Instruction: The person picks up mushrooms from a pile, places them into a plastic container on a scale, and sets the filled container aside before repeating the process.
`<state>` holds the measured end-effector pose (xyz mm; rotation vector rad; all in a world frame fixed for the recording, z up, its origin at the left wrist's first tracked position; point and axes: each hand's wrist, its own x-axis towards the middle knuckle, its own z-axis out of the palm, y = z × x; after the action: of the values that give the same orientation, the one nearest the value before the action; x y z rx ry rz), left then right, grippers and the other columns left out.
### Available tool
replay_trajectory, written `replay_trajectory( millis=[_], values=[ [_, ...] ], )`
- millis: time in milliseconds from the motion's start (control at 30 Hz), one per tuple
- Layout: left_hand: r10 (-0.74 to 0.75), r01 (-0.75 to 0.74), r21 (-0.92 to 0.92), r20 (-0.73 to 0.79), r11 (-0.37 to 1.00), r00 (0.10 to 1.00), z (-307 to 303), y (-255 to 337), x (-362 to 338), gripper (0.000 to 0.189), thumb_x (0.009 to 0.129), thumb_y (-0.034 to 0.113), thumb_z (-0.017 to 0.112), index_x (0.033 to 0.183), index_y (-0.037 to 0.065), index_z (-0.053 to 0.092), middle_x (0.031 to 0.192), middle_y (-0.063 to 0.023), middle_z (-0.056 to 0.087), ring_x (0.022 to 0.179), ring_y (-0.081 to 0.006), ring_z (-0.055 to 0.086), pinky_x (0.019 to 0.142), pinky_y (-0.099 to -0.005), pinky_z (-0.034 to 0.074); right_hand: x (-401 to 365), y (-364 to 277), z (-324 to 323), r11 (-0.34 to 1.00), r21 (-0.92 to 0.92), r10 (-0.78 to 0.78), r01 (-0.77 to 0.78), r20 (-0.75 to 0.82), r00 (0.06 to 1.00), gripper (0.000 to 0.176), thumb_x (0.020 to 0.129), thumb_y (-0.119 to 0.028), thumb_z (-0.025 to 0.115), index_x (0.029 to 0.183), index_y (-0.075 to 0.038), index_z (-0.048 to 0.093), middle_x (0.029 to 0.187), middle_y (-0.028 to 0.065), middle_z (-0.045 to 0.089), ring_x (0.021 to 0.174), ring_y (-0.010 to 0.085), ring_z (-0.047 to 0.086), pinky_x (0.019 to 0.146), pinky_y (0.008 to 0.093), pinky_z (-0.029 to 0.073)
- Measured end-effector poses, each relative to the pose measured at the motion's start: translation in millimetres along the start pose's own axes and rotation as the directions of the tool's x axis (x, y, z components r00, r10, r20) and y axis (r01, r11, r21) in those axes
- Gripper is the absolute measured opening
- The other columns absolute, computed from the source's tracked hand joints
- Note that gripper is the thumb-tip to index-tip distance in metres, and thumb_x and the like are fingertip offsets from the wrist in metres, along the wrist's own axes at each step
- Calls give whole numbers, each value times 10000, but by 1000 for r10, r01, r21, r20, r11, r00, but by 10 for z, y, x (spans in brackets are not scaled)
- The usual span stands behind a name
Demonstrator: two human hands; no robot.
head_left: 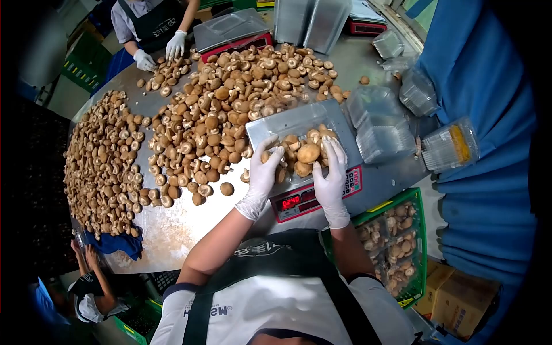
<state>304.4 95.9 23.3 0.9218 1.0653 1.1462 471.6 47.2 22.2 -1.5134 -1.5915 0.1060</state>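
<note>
Tray: we saw the tray [270, 127] of mushrooms [308, 153] atop the scale [305, 202].
Left hand: our left hand [261, 175] lay at the scale's left, grip spread on the mushrooms.
Right hand: our right hand [332, 172] lay at the scale's right, grip spread likewise.
Heap: the heap [218, 109] lay left of the scale, on the surface [172, 224].

Empty clear trays [382, 132] stack beside a green crate [421, 247] and cardboard boxes [460, 299].

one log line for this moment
left hand, right hand: on tray mushrooms | tray: on scale | loose mushrooms: on table
</note>
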Motion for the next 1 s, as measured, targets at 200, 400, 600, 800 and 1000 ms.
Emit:
replay_trajectory(
  millis=[200, 400, 600, 800, 1000],
  values=[
    [249, -280, 350, 133, 894, 959, 100, -141, -58, 564, 858, 213, 752, 1355, 40, 550, 1360, -163, 514, 1268, -271, 502, 1078, -356, 396, 74, -123, 4, 998, -30, -57, 58, 6, 998, 558, 777, 84, 579, 1322, -35, 578, 1351, 149, 557, 1321, 373, 449, 1131, 472, 345],
    [299, -466, 526, 375, 712, 878, 293, 115, 232, 452, 828, 226, 763, 1223, 41, 649, 1306, -191, 567, 1255, -327, 529, 1070, -378, 408, 352, 106, 43, 998, 50, -44, 41, 64, 997, 500, 794, 91, 557, 1269, -55, 612, 1284, 154, 598, 1255, 362, 514, 1062, 428, 413],
    [167, -295, 379, 335, 877, 927, 262, 54, 436, 296, 894, 180, 710, 1130, 14, 642, 959, -63, 684, 838, -136, 647, 789, -263, 528, 664, 189, 135, 991, 136, 4, -6, 13, 1000, 447, 827, 71, 575, 1256, -47, 619, 1255, 178, 607, 1178, 365, 572, 1003, 410, 462],
    [54, -60, 12, 308, 998, 950, 249, 182, 521, 265, 957, 159, 642, 1172, 14, 586, 956, -57, 687, 738, -96, 640, 622, -215, 535, 753, 152, 200, 943, 313, 150, -115, -91, 984, 490, 809, 104, 589, 1276, -45, 620, 1300, 148, 603, 1214, 289, 574, 1046, 364, 452],
    [-232, 348, -438, 296, 829, 926, -236, 356, 316, 421, 966, 403, 588, 1309, 159, 576, 830, 0, 625, 616, -70, 570, 500, -180, 479, 662, 276, 45, 368, 885, 519, -283, 57, 853, 557, 891, 106, 540, 1433, 54, 419, 1447, 168, 466, 1290, 268, 501, 1067, 351, 432]
  ],
)
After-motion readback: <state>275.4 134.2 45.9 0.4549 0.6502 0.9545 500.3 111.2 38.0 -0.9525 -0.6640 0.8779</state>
